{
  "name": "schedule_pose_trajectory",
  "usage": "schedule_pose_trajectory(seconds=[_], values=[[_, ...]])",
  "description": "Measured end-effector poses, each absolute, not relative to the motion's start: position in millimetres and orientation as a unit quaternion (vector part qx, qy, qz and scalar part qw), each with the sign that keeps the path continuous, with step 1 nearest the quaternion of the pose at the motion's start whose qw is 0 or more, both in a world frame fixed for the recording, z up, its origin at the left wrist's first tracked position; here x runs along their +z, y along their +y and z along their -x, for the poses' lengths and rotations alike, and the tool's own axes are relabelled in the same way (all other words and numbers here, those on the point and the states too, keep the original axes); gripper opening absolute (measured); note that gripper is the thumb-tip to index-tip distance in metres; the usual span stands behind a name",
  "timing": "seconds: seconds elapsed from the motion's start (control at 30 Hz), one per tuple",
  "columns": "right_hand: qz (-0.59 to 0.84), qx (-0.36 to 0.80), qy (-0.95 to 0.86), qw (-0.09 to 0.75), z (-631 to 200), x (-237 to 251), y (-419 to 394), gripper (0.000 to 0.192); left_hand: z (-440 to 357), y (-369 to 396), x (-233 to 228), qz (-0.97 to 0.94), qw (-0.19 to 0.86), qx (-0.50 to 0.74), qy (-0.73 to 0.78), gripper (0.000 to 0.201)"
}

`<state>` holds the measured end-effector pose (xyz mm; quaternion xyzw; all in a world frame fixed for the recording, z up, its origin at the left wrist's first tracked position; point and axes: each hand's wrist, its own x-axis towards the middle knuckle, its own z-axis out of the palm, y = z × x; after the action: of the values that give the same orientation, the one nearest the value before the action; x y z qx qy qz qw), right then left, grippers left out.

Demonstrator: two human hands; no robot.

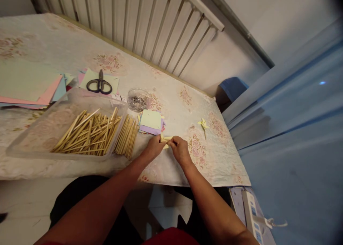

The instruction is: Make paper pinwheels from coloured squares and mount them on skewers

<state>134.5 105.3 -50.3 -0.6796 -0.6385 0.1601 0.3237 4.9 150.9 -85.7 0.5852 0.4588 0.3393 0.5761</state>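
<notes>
My left hand [155, 146] is closed on the left side of a pale yellow piece of paper [169, 138], thumb against its edge. My right hand [179, 149] pinches the same paper near its middle, with bent fingers. Parts of the paper stick out between both hands, just above the cloth; the fingers cover the rest. Just beyond my left hand lies a stack of small paper squares [151, 120], pale yellow-green on top and purple below. Off to the right rests a yellow paper pinwheel [203, 124] on a short stick.
A clear plastic box [34, 138] holds many thin wooden sticks [89, 134]; more sticks [126, 136] lie beside it. Behind are a round dish of small metal pieces [137, 101], black-handled scissors [99, 84] and larger coloured sheets [29, 82]. A radiator [128, 20] and blue curtain [289, 141] border the table.
</notes>
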Motion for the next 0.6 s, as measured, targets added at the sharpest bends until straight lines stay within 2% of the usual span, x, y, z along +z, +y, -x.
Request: schedule_pose_trajectory(seconds=[0.1,0.17,0.27,0.33,0.4,0.47,0.53,0.6], values=[[0.71,0.183,-0.585,0.348,-133,-56,105,0.014,-4,151,-84,-0.585,0.568,0.332,0.474,0.017],[0.726,0.155,-0.56,0.367,-134,-60,104,0.016,-4,151,-85,-0.584,0.574,0.331,0.469,0.019],[0.721,0.145,-0.549,0.396,-140,-62,105,0.057,-5,152,-87,-0.575,0.596,0.336,0.449,0.022],[0.716,0.208,-0.527,0.408,-145,-60,106,0.071,-6,152,-89,-0.568,0.609,0.338,0.439,0.022],[0.703,0.292,-0.506,0.405,-149,-57,106,0.067,-6,151,-89,-0.56,0.622,0.341,0.428,0.02],[0.686,0.353,-0.503,0.389,-150,-55,105,0.048,-6,150,-88,-0.554,0.636,0.345,0.411,0.019],[0.683,0.37,-0.502,0.381,-149,-56,103,0.03,-6,149,-88,-0.548,0.647,0.351,0.398,0.019],[0.687,0.366,-0.488,0.394,-147,-59,102,0.024,-7,149,-88,-0.543,0.65,0.355,0.395,0.019]])
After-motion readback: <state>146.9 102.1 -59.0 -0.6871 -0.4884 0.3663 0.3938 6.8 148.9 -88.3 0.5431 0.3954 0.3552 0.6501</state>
